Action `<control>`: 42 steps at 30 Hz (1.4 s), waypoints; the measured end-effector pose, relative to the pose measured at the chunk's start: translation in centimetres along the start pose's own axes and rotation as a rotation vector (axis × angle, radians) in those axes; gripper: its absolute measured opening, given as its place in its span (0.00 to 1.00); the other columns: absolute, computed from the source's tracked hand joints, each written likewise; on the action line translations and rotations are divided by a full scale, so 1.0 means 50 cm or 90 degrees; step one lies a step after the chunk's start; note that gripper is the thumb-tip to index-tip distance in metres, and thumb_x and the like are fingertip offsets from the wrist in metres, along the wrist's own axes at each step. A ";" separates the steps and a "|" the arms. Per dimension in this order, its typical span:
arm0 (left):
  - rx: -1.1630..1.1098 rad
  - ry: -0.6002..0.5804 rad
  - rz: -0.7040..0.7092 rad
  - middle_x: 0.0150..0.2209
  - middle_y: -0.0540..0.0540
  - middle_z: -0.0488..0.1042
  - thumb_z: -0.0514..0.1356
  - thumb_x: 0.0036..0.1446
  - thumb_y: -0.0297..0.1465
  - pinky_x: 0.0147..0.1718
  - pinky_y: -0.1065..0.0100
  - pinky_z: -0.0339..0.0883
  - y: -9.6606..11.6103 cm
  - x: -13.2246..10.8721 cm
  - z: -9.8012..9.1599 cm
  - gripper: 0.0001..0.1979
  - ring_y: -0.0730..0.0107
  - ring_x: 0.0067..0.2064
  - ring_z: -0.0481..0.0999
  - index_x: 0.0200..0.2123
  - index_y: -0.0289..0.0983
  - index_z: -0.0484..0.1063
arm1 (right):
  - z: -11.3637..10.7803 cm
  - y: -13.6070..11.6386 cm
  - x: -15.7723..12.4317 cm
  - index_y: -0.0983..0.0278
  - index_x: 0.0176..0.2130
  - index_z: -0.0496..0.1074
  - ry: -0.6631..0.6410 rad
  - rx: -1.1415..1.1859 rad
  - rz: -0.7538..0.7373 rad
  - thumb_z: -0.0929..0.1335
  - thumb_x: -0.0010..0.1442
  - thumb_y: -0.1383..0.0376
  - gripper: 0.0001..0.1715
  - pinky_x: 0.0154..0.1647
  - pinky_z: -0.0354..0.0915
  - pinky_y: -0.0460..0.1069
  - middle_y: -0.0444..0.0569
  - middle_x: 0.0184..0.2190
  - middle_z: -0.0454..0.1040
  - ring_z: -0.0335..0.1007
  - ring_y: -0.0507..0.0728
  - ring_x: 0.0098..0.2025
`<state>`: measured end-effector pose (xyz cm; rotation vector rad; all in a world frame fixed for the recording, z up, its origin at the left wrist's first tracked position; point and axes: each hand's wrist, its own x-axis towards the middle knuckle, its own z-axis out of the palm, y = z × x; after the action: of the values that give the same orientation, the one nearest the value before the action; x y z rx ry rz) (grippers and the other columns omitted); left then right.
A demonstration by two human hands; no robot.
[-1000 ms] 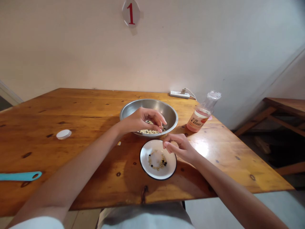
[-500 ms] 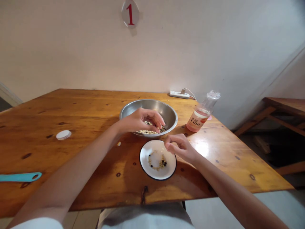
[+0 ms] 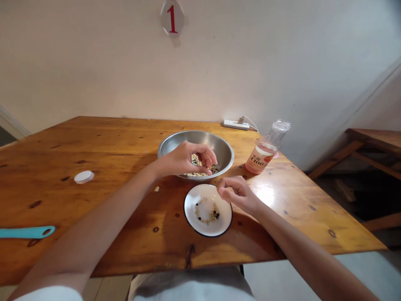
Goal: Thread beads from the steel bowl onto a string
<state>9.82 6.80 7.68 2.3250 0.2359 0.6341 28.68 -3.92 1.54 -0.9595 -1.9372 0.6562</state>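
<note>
My left hand (image 3: 196, 159) hangs over the near side of a steel bowl (image 3: 226, 147), its thumb and fingers curled together around what looks like a small bean, partly hidden. Pale and dark beans (image 3: 196, 160) lie in the bowl below the fingers. Above the right rim of a small white plate (image 3: 191, 200) with a dark edge is my right hand (image 3: 236, 191), closed with thumb against bent fingers; whatever it may hold is hidden. Pale beans in a rough ring, with a few black beans (image 3: 215, 215), lie on the plate.
A bottle of pink drink (image 3: 259, 156) stands right of the bowl. Behind it lies a power strip (image 3: 236, 124) with a plug and cable. On the left are a white lid (image 3: 84, 177) and a turquoise handle (image 3: 28, 232). A small pale scrap (image 3: 156, 189) lies left of the plate.
Both hands stay almost in place. The fingers of my left hand have shifted slightly, and the beans visible beneath them look a little different.
</note>
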 end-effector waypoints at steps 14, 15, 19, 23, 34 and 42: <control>0.082 -0.025 0.072 0.33 0.48 0.74 0.64 0.52 0.33 0.33 0.73 0.64 0.001 0.005 0.002 0.08 0.74 0.33 0.70 0.34 0.35 0.73 | 0.002 0.002 0.001 0.65 0.22 0.62 0.005 0.000 0.018 0.62 0.62 0.61 0.19 0.22 0.52 0.43 0.40 0.16 0.60 0.54 0.47 0.19; 0.084 -0.028 0.081 0.33 0.47 0.74 0.64 0.52 0.33 0.34 0.73 0.64 0.003 0.005 0.003 0.08 0.74 0.33 0.70 0.34 0.35 0.73 | 0.002 0.002 0.000 0.65 0.22 0.62 0.006 -0.001 0.018 0.62 0.62 0.61 0.19 0.22 0.52 0.43 0.40 0.16 0.60 0.54 0.47 0.19; 0.069 -0.059 0.101 0.34 0.46 0.73 0.63 0.53 0.31 0.36 0.72 0.64 0.013 0.005 0.004 0.07 0.73 0.36 0.71 0.36 0.35 0.73 | 0.001 0.002 0.001 0.66 0.22 0.63 0.010 -0.004 0.013 0.62 0.63 0.60 0.19 0.22 0.53 0.43 0.40 0.17 0.61 0.55 0.47 0.19; 0.029 -0.118 0.057 0.44 0.45 0.73 0.61 0.54 0.28 0.45 0.69 0.64 0.017 0.003 -0.003 0.13 0.68 0.46 0.71 0.44 0.38 0.70 | 0.001 0.000 0.002 0.66 0.24 0.65 0.013 -0.020 0.008 0.61 0.63 0.60 0.19 0.22 0.53 0.43 0.41 0.17 0.63 0.57 0.47 0.20; -0.066 -0.176 -0.104 0.36 0.47 0.75 0.60 0.55 0.39 0.40 0.70 0.64 -0.003 0.008 -0.009 0.12 0.71 0.39 0.73 0.35 0.36 0.74 | 0.001 -0.004 0.005 0.66 0.25 0.68 0.005 -0.087 -0.005 0.61 0.64 0.61 0.18 0.22 0.56 0.42 0.42 0.17 0.66 0.61 0.48 0.20; -0.034 -0.169 -0.081 0.34 0.48 0.75 0.60 0.55 0.40 0.39 0.71 0.63 0.000 0.005 -0.014 0.12 0.71 0.38 0.72 0.33 0.36 0.74 | 0.003 -0.001 0.006 0.67 0.31 0.70 -0.005 -0.079 0.008 0.62 0.64 0.59 0.16 0.23 0.57 0.42 0.42 0.19 0.67 0.61 0.48 0.21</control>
<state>9.66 7.29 8.24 2.2907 0.2383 0.2629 28.43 -3.72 1.62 -1.0472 -1.9990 0.5533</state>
